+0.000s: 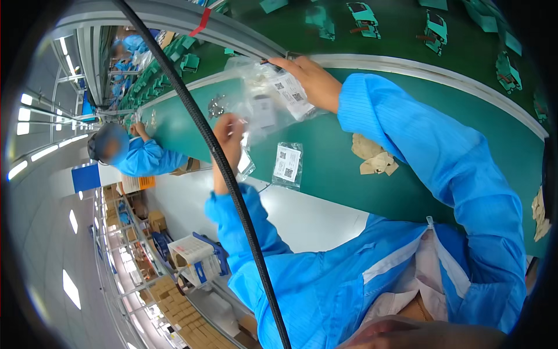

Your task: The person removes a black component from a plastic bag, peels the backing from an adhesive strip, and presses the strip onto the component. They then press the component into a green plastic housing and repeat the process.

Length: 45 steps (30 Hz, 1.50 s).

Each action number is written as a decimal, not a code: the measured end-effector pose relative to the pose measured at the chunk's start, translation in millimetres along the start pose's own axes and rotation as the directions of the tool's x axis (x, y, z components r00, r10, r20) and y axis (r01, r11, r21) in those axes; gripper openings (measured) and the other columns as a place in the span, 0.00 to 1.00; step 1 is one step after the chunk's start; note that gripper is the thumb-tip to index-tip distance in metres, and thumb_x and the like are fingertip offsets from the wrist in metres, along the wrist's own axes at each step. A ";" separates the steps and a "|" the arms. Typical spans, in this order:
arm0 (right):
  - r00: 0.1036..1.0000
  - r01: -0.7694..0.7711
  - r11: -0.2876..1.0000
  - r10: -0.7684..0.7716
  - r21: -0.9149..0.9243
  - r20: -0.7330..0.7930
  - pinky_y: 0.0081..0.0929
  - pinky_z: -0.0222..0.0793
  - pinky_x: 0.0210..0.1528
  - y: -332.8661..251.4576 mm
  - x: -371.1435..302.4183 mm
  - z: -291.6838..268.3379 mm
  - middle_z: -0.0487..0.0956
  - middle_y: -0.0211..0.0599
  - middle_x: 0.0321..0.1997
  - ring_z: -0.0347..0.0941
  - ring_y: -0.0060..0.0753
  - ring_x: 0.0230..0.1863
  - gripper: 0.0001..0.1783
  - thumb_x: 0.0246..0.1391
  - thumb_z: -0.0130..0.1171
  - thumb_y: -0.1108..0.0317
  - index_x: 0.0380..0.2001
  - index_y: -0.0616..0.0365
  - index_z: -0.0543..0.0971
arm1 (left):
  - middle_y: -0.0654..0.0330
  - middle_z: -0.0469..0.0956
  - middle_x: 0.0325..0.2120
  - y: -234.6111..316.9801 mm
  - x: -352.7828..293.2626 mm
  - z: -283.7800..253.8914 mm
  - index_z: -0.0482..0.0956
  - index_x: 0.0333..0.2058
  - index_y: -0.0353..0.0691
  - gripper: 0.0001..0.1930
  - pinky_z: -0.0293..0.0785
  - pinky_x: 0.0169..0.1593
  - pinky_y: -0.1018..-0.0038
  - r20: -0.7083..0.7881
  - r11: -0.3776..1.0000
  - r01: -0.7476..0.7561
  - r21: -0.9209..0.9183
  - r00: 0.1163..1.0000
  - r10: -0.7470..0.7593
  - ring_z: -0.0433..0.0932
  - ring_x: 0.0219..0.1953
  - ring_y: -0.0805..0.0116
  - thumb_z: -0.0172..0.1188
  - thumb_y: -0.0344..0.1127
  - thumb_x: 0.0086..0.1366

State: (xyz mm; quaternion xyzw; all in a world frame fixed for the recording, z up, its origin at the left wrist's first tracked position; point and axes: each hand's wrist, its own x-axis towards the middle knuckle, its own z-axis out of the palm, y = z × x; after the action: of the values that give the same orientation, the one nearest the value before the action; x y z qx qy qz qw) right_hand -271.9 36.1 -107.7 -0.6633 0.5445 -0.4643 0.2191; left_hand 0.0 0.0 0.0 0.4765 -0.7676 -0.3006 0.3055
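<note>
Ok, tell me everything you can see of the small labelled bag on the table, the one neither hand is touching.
The bag looks like thin, clear plastic, roughly rectangular, with a white label bearing two square codes and some print. It lies flat on the green table, label side up, close to the near edge. It sits to the right of the left hand and nearer the body than the right hand. What it holds can't be made out.

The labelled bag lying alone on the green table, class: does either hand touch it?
No, the bag lies on the table, apart from the left hand and the right hand.
</note>
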 end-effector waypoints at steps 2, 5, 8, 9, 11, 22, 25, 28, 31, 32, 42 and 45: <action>0.999 0.041 0.991 -0.043 -0.124 -0.009 0.45 0.66 0.54 -2.5 -2.9 -0.9 0.70 0.45 0.49 0.68 0.47 0.49 0.49 0.47 0.58 0.83 0.71 0.38 0.53 | 0.63 0.76 0.37 36.5 -15.4 -6.9 0.73 0.49 0.35 0.13 0.77 0.32 0.77 -0.097 0.999 0.038 -0.004 0.995 -0.038 0.76 0.36 0.76 0.57 0.34 0.69; 0.984 0.150 0.927 -0.175 -0.344 -0.044 0.41 0.67 0.52 -20.5 -29.1 -26.3 0.70 0.47 0.48 0.68 0.50 0.49 0.48 0.47 0.57 0.83 0.70 0.38 0.55 | 0.60 0.78 0.38 77.9 -41.4 -14.7 0.70 0.50 0.36 0.12 0.73 0.35 0.80 -0.143 0.995 -0.090 -0.044 0.986 0.082 0.76 0.35 0.77 0.56 0.28 0.69; 0.978 0.207 0.963 -0.202 -0.172 0.051 0.36 0.69 0.48 -60.5 -68.6 -68.0 0.70 0.46 0.47 0.70 0.43 0.45 0.45 0.49 0.58 0.80 0.69 0.38 0.56 | 0.57 0.79 0.40 123.0 -87.0 -17.6 0.68 0.53 0.37 0.20 0.72 0.37 0.81 -0.162 0.995 -0.086 -0.046 0.984 0.077 0.77 0.41 0.74 0.61 0.23 0.63; 0.982 0.186 0.964 -0.178 -0.191 0.056 0.36 0.69 0.48 -75.9 -84.4 -87.4 0.70 0.46 0.47 0.70 0.43 0.45 0.45 0.49 0.58 0.80 0.69 0.38 0.56 | 0.57 0.79 0.40 126.4 -95.8 -6.0 0.68 0.53 0.37 0.22 0.72 0.37 0.81 -0.160 0.993 -0.100 -0.067 0.983 0.088 0.77 0.42 0.73 0.63 0.22 0.61; 0.905 -0.373 0.863 0.257 0.341 0.340 0.27 0.69 0.41 -112.7 -117.8 -126.6 0.72 0.39 0.40 0.70 0.30 0.39 0.43 0.54 0.60 0.77 0.69 0.44 0.54 | 0.56 0.79 0.40 148.3 -121.9 18.4 0.68 0.54 0.36 0.27 0.74 0.40 0.80 -0.178 0.982 -0.094 -0.163 0.982 0.065 0.78 0.43 0.72 0.66 0.19 0.55; 0.871 -0.351 0.743 0.483 0.570 -0.093 0.15 0.62 0.34 -119.8 -249.2 -180.1 0.70 0.30 0.29 0.65 0.16 0.31 0.40 0.59 0.55 0.78 0.69 0.56 0.47 | 0.54 0.80 0.32 171.4 -171.2 231.7 0.64 0.55 0.33 0.33 0.77 0.42 0.74 0.169 0.839 -0.334 -0.429 0.883 0.438 0.81 0.35 0.68 0.66 0.13 0.51; 0.837 -0.332 0.684 0.532 0.649 -0.132 0.14 0.61 0.33 -107.5 -262.1 -181.1 0.70 0.30 0.29 0.65 0.15 0.31 0.38 0.59 0.52 0.79 0.68 0.57 0.48 | 0.53 0.80 0.32 177.9 -175.2 251.2 0.63 0.55 0.33 0.33 0.77 0.41 0.74 0.239 0.836 -0.184 -0.518 0.907 0.347 0.81 0.35 0.67 0.66 0.13 0.51; 0.830 -0.298 0.720 0.520 0.627 -0.202 0.15 0.63 0.31 -99.9 -272.4 -183.0 0.72 0.29 0.26 0.69 0.15 0.29 0.36 0.57 0.51 0.80 0.67 0.54 0.52 | 0.53 0.78 0.36 189.3 -172.5 256.6 0.65 0.53 0.32 0.26 0.76 0.43 0.77 0.440 0.746 0.135 -0.652 0.869 0.227 0.80 0.37 0.69 0.65 0.19 0.57; 0.812 -0.303 0.633 0.563 0.712 -0.154 0.16 0.64 0.32 -96.7 -277.4 -184.1 0.72 0.29 0.27 0.69 0.15 0.30 0.37 0.57 0.51 0.81 0.67 0.54 0.52 | 0.56 0.77 0.37 187.4 -174.1 260.6 0.69 0.48 0.32 0.19 0.74 0.43 0.80 0.563 0.715 0.318 -0.623 0.816 0.128 0.78 0.37 0.73 0.64 0.22 0.60; 0.812 -0.306 0.627 0.564 0.717 -0.147 0.16 0.64 0.32 -94.8 -278.9 -183.6 0.72 0.29 0.27 0.69 0.15 0.30 0.37 0.57 0.51 0.81 0.67 0.54 0.52 | 0.57 0.76 0.37 185.7 -174.6 260.9 0.71 0.46 0.32 0.15 0.73 0.42 0.80 0.596 0.737 0.349 -0.579 0.798 0.091 0.77 0.36 0.74 0.63 0.22 0.62; 0.862 -0.223 0.539 0.498 0.812 -0.095 0.14 0.61 0.35 -90.1 -281.7 -185.5 0.71 0.28 0.27 0.67 0.14 0.32 0.36 0.62 0.53 0.76 0.68 0.57 0.49 | 0.65 0.74 0.29 191.3 -162.2 255.1 0.73 0.41 0.35 0.06 0.68 0.33 0.83 0.690 0.781 0.345 -0.520 0.709 0.146 0.70 0.28 0.80 0.57 0.29 0.69; 0.875 -0.184 0.521 0.473 0.833 -0.103 0.14 0.61 0.35 -87.2 -283.7 -183.8 0.71 0.28 0.28 0.67 0.14 0.32 0.36 0.63 0.53 0.74 0.68 0.58 0.49 | 0.66 0.74 0.28 191.4 -162.9 257.3 0.73 0.40 0.35 0.05 0.69 0.32 0.83 0.707 0.738 0.400 -0.544 0.691 0.147 0.71 0.28 0.80 0.55 0.30 0.70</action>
State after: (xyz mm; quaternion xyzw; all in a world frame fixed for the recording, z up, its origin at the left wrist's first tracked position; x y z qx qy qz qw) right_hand -376.9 365.3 -58.4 -0.2913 0.4199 -0.7076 0.4879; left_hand -240.7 262.8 -48.5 0.2371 -0.6272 -0.7338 0.1096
